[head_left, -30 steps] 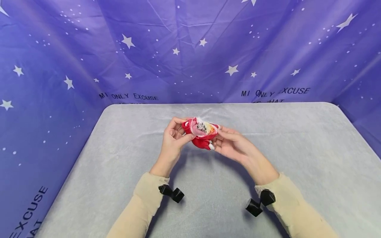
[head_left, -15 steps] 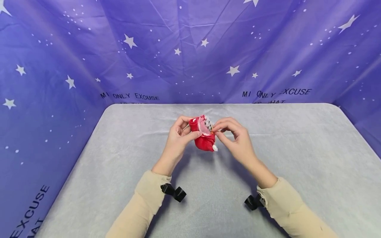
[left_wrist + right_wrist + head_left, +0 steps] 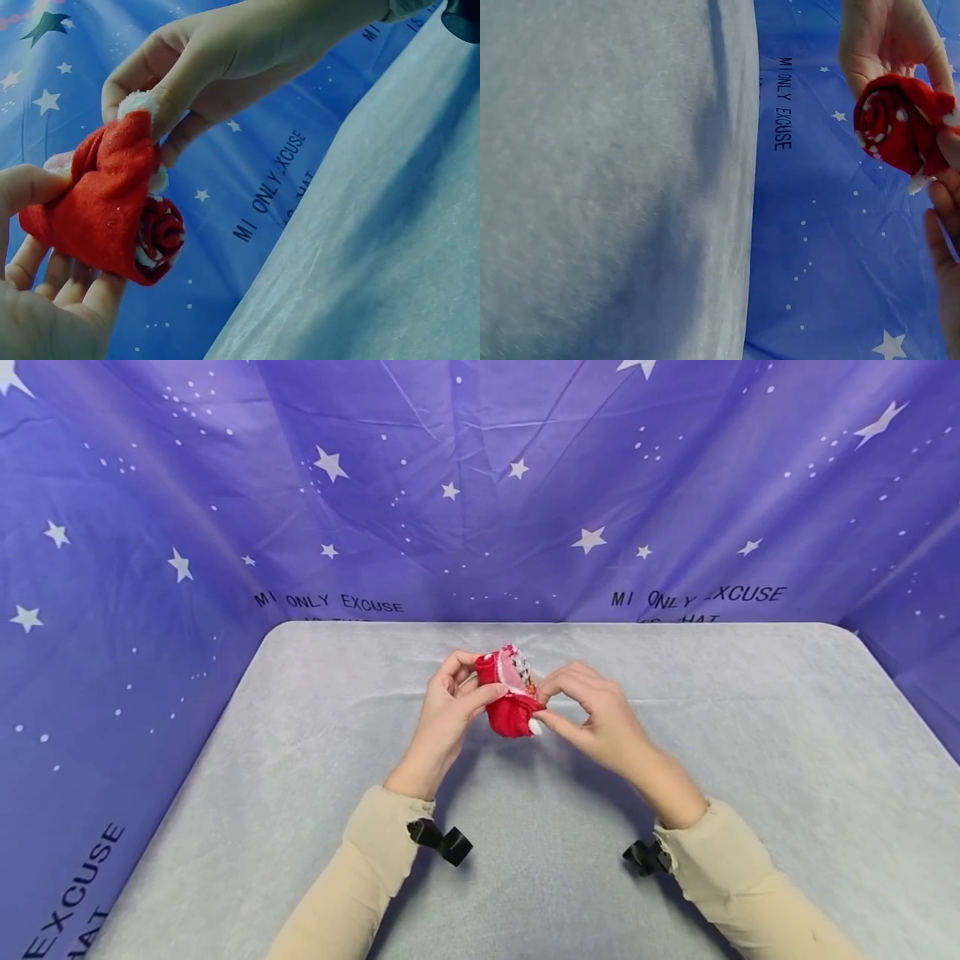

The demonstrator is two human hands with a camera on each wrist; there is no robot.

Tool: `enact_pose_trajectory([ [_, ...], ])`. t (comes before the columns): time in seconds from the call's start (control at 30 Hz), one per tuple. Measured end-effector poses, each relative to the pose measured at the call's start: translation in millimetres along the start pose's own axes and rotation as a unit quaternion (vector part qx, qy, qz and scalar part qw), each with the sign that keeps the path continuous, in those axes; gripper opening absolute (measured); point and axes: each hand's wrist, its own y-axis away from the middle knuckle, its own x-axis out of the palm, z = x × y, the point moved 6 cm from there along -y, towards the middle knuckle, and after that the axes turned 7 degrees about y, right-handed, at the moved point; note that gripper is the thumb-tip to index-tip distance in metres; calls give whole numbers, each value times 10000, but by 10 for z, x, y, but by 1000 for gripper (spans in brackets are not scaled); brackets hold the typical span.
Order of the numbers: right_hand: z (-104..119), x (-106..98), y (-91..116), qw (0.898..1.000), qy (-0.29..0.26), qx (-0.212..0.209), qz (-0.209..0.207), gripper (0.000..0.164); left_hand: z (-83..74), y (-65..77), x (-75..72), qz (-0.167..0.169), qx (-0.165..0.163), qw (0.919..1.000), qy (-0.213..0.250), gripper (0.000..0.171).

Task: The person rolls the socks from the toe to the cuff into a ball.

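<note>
Right hand (image 3: 596,718) is shifted slightly since half a second ago: fingertips are moved from the patterned inside of the red fabric bundle (image 3: 510,717) onto its edge flap. Bundle is tipped more upright than a second ago.

Head view: bundle is held in mid-air between both hands, over the far half of the grey table (image 3: 750,735). Soft, plush-looking red cloth, with pink lining (image 3: 511,675) and pale trim at the mouth; speckled black-and-white and orange patches are exposed inside. Left side is gripped by the left hand (image 3: 448,710), thumb on front, fingers curled behind. Flap is pinched between right thumb and fingertips, small gap, wrist angled inward, back of hand up. Beige sleeves (image 3: 378,843) are worn, with black wrist units (image 3: 454,846).

Left wrist view: felt-like surface, folds at top, spiral roll at the lower end with white bits. White fuzzy tuft (image 3: 139,105) is seen right by the right thumb. Left fingers are spread under the bundle, thumb pressed on top.

Right wrist view: spiral end is turned toward camera, white-flecked. Right hand is partly cut off at the frame edge, fingertips at the cloth; exact pinch cannot be told from here. Starry blue backdrop (image 3: 840,247) is seen behind.
</note>
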Motion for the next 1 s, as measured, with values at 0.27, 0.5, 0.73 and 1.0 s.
enact_pose_trajectory([
  [0.27,209,-91,75,9846,943,-954,-1120,16,-48,-69,-49,-689,369,9966,274,32],
  [0.5,271,-14,116,9782,1411,-975,-1171,4,-47,-40,67,-658,241,9963,500,31],
  [0.73,199,64,125,9893,1134,-456,-800,19,-53,-12,70,-753,333,9955,479,30],
  [1.0,107,75,73,9911,928,477,-824,15,-48,22,51,-712,216,9963,440,30],
])
